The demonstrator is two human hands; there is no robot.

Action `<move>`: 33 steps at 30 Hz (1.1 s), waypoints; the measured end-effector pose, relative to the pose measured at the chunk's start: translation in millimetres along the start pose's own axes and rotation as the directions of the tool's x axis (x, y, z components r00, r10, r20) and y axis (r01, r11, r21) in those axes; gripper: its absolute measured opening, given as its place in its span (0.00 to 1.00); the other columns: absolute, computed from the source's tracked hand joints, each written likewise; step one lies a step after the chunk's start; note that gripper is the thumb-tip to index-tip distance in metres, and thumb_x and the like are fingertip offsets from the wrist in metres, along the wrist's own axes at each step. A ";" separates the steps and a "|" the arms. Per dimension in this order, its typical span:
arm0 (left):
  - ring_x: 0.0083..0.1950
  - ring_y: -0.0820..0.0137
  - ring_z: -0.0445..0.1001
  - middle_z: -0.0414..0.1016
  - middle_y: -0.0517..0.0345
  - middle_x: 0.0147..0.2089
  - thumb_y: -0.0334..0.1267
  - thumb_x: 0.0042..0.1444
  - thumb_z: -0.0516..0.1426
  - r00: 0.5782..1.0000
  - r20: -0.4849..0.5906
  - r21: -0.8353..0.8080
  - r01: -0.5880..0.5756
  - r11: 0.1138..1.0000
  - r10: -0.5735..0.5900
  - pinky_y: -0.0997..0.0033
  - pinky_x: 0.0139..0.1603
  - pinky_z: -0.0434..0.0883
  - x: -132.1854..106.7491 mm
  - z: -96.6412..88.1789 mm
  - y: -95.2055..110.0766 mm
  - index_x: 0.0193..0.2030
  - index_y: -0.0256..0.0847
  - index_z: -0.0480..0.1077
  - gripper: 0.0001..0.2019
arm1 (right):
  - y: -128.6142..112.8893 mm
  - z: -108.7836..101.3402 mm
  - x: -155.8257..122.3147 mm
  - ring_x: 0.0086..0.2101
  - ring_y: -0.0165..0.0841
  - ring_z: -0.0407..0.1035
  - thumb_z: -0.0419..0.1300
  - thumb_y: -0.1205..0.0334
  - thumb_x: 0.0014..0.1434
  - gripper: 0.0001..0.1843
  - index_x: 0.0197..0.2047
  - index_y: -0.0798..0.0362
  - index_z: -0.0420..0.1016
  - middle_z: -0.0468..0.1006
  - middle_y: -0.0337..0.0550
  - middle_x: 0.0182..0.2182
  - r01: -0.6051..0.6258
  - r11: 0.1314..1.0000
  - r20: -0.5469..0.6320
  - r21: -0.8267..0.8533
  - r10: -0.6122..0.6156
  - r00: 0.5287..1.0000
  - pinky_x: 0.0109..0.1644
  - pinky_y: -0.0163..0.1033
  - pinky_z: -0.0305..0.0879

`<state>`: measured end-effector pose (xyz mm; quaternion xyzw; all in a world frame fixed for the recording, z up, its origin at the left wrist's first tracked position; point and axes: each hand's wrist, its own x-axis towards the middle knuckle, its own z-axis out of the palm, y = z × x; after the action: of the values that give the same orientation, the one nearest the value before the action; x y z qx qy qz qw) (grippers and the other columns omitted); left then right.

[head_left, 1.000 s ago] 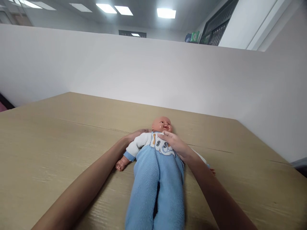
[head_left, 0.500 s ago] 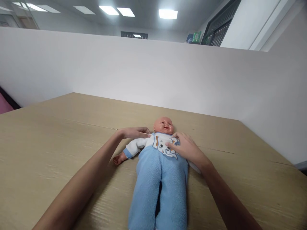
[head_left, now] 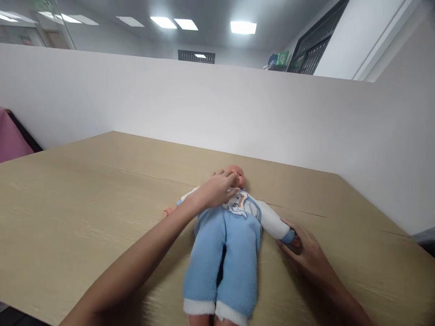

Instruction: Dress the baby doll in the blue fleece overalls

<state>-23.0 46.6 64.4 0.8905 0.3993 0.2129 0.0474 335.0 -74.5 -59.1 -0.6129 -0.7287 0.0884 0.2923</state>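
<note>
A baby doll (head_left: 231,235) in a light blue fleece romper with white sleeves lies on its back on the wooden table (head_left: 84,199), head pointing away from me. My left hand (head_left: 215,190) lies over the doll's upper chest and neck, fingers curled at the collar and partly covering the face. My right hand (head_left: 304,251) rests at the doll's outstretched arm on the right, fingers closed around its small hand and blue cuff. The doll's other hand peeks out at the left beside my forearm.
A white partition wall (head_left: 204,108) runs behind the table and along its right side. A pink object (head_left: 12,140) shows at the far left edge. The table's near edge lies at the lower left.
My left hand moved from the doll's shoulder onto its chest and neck. My right hand left the chest and went to the doll's hand on the right. The camera view shifted, showing the doll's leg cuffs.
</note>
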 end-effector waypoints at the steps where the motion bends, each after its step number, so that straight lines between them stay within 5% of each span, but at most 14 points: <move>1: 0.64 0.50 0.70 0.75 0.41 0.60 0.49 0.72 0.53 0.998 -0.023 0.013 -0.056 0.998 0.057 0.50 0.66 0.65 2.3 6.9 15.0 0.52 0.41 0.72 0.15 | -1.3 -0.1 0.3 0.57 0.52 0.75 0.64 0.46 0.63 0.31 0.67 0.41 0.70 0.79 0.50 0.59 -0.012 0.999 0.005 0.043 0.012 1.000 0.61 0.57 0.71; 4: 0.62 0.49 0.71 0.78 0.41 0.57 0.53 0.70 0.57 0.992 0.034 0.057 -0.127 0.990 0.125 0.48 0.66 0.65 11.5 35.7 39.1 0.53 0.39 0.73 0.18 | -4.6 -1.4 4.3 0.55 0.50 0.77 0.68 0.47 0.61 0.32 0.66 0.43 0.69 0.80 0.50 0.58 -0.122 0.967 0.023 0.223 0.120 0.993 0.60 0.56 0.73; 8: 0.61 0.52 0.73 0.80 0.44 0.56 0.45 0.70 0.58 0.982 0.059 -0.003 -0.179 0.984 0.179 0.53 0.62 0.68 21.8 66.1 32.1 0.55 0.39 0.73 0.14 | -10.3 -0.3 17.2 0.54 0.50 0.77 0.74 0.45 0.56 0.35 0.62 0.46 0.71 0.81 0.53 0.57 -0.195 0.859 -0.016 0.474 0.230 0.973 0.62 0.58 0.72; 11: 0.57 0.58 0.75 0.81 0.49 0.54 0.39 0.70 0.55 0.976 -0.018 -0.166 -0.217 0.962 0.217 0.59 0.59 0.69 22.1 69.8 25.3 0.53 0.41 0.73 0.09 | -24.4 7.9 36.8 0.59 0.49 0.74 0.76 0.46 0.54 0.34 0.58 0.48 0.73 0.79 0.53 0.59 -0.102 0.708 -0.081 0.699 0.220 0.972 0.68 0.56 0.68; 15: 0.51 0.62 0.77 0.80 0.53 0.51 0.36 0.64 0.57 0.961 -0.141 -0.313 -0.271 0.910 0.237 0.64 0.54 0.70 13.6 60.3 31.1 0.53 0.44 0.70 0.11 | -57.8 28.9 68.7 0.51 0.46 0.76 0.77 0.47 0.53 0.29 0.53 0.46 0.74 0.81 0.48 0.51 0.038 0.576 -0.222 0.817 0.252 0.942 0.60 0.52 0.73; 21: 0.38 0.64 0.72 0.73 0.60 0.38 0.43 0.59 0.60 0.949 -0.281 -0.317 -0.233 0.919 0.144 0.64 0.40 0.64 0.3 51.0 40.1 0.46 0.45 0.64 0.12 | -91.8 61.9 81.1 0.44 0.43 0.72 0.75 0.51 0.55 0.19 0.46 0.45 0.77 0.78 0.44 0.42 0.167 0.668 -0.318 0.725 0.109 0.942 0.53 0.48 0.72; 28: 0.40 0.66 0.70 0.73 0.61 0.39 0.38 0.55 0.62 0.953 -0.295 -0.497 -0.218 0.840 0.073 0.66 0.43 0.64 6.1 52.4 43.2 0.41 0.45 0.65 0.11 | -91.2 59.0 63.3 0.53 0.45 0.68 0.55 0.51 0.74 0.16 0.57 0.45 0.78 0.70 0.48 0.51 0.312 0.800 -0.284 0.512 -0.185 0.941 0.61 0.52 0.64; 30: 0.39 0.67 0.71 0.73 0.62 0.38 0.35 0.54 0.60 0.959 -0.282 -0.562 -0.157 0.812 -0.010 0.68 0.42 0.65 11.1 57.5 40.6 0.41 0.44 0.66 0.09 | -92.8 57.2 60.4 0.53 0.45 0.67 0.51 0.50 0.75 0.17 0.55 0.46 0.78 0.69 0.49 0.51 0.327 0.795 -0.279 0.511 -0.207 0.938 0.61 0.52 0.64; 33: 0.36 0.68 0.70 0.73 0.63 0.35 0.38 0.56 0.60 0.968 -0.192 -0.590 0.017 0.807 -0.160 0.68 0.38 0.63 17.4 66.3 34.5 0.40 0.44 0.69 0.06 | -97.0 57.9 59.8 0.52 0.45 0.67 0.60 0.49 0.71 0.13 0.44 0.47 0.81 0.70 0.48 0.49 0.301 0.797 -0.287 0.523 -0.167 0.943 0.61 0.50 0.64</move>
<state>38.8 41.7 19.1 0.7820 0.3585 0.4251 0.2813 217.8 -27.3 -40.0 -0.4106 -0.7029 0.1907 0.5487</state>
